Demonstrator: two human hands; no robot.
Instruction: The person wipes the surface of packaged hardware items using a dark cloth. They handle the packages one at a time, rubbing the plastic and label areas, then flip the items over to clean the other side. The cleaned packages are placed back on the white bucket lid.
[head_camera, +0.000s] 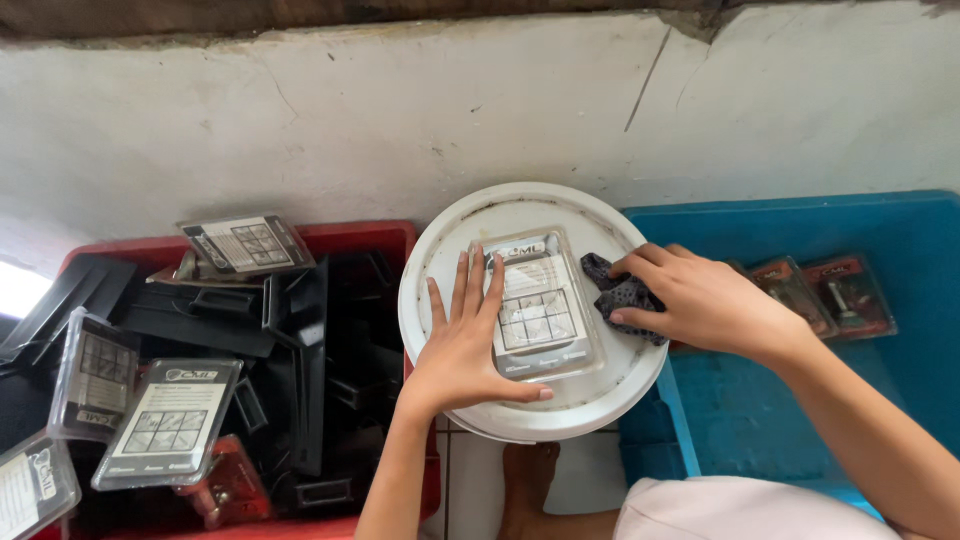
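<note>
Partly hidden, the dark cloth (622, 295) sits pinched under the right hand (700, 300); left hand (465, 350) lies spread, flat on the clear package (535, 300).

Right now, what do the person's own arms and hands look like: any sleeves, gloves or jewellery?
Both arms come up from the bottom edge and are bare to the frame edge, with no sleeves showing. The left hand and right hand wear no gloves, and no rings, watch or bracelets are visible. Fingernails are short and unpainted. A pale pinkish garment shows at the bottom, by the right arm.
</note>
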